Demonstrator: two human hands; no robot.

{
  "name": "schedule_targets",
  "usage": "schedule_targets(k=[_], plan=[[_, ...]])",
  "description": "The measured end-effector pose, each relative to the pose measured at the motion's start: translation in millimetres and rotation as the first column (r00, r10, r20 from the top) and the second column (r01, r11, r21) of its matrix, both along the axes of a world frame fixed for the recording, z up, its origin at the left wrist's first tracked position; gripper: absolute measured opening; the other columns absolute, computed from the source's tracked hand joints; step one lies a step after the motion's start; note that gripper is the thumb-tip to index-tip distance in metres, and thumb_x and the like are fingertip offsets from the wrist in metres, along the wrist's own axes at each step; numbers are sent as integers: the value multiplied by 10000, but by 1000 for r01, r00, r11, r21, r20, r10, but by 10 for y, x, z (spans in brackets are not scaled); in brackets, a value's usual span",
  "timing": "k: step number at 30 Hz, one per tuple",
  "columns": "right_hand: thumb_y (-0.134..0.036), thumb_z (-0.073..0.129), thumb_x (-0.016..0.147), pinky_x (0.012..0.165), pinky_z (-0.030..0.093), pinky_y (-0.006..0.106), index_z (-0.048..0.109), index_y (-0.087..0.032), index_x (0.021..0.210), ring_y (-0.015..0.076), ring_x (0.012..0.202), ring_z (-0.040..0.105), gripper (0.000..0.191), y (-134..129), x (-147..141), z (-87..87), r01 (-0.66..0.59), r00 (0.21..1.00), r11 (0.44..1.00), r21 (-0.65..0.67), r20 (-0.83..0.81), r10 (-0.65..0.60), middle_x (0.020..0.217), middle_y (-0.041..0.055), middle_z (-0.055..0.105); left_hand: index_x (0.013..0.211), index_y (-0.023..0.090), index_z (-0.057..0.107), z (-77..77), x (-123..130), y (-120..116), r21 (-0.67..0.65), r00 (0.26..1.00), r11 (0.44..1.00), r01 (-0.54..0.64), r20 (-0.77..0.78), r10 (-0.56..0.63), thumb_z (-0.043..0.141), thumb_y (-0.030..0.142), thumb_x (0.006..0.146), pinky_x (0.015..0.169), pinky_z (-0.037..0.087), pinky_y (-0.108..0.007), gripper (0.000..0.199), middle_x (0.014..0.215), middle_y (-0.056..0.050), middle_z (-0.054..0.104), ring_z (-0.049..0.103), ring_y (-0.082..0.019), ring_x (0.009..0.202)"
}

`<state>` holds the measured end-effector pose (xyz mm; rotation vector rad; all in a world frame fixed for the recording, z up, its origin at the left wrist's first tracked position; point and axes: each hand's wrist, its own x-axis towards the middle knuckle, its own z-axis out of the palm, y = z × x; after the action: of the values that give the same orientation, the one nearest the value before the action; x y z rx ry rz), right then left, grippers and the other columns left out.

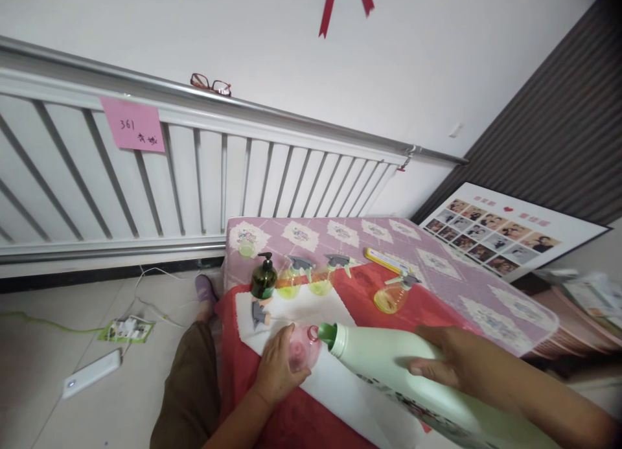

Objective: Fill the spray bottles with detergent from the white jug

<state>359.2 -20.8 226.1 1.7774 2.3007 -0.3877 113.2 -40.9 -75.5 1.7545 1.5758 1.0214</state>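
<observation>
My left hand [276,370] is wrapped round a small clear pink bottle [305,348], which leans with its open neck to the right. A large pale green detergent bottle [389,355] lies tipped over in my right hand [442,358], its green spout [327,334] at the pink bottle's mouth. Whether liquid is flowing I cannot tell. Just behind my left hand a loose grey spray head [261,313] rests on a white cloth [340,310]. Behind it stand a dark green pump bottle [264,277] and two yellow-tinted spray bottles [290,282], [323,280].
Another spray bottle [390,297] tilts on the red cloth [359,287], near a yellow box [387,261]. A small green cap [247,249] lies on the patterned tablecloth [311,234]. Beyond is a white radiator [257,177]. A power strip [127,330] with cables sits on the floor.
</observation>
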Motion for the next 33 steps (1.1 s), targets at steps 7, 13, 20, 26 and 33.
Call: schedule_targets(k=[7,13,20,26,33], plan=[[-680,507,771,644,461,329,656,-234,855,252,749,649,478,11,-18,51,-12,999,995,-95,-32,9,839,73,710,1390,117,333,2,-2,-1,-3,1000,1000,-2,-12,2,670,290,603,1116,320,-464,874,1434,-160,439,404,-315,1322],[-682,520,762,649,473,346,658,-243,844,257,747,651,467,27,-10,49,-9,999,996,-90,-37,6,838,64,710,1391,123,336,25,1,-3,-23,1000,1000,-6,-9,6,675,284,596,1111,326,-467,879,1436,-158,440,408,-320,1320],[-703,485,769,641,471,347,650,-231,860,270,772,655,508,27,2,36,-9,1000,996,-94,0,9,872,83,709,1395,136,333,7,-2,1,-26,1000,1000,-5,-9,4,687,296,596,1114,328,-461,888,1436,-148,440,411,-314,1318],[-691,481,772,650,476,350,657,-222,866,282,789,657,510,3,-79,83,-3,1000,996,-91,16,5,890,109,712,1398,135,321,-12,-6,4,-30,1000,1000,1,-3,-2,683,307,599,1121,314,-471,894,1447,-148,425,396,-313,1329],[-691,492,763,632,473,332,662,-222,831,269,767,657,503,-3,-74,79,1,1000,996,-84,-15,-2,865,103,717,1402,139,323,2,-8,8,-29,1000,1000,-1,-8,1,672,302,604,1116,322,-463,886,1442,-145,431,403,-313,1323]])
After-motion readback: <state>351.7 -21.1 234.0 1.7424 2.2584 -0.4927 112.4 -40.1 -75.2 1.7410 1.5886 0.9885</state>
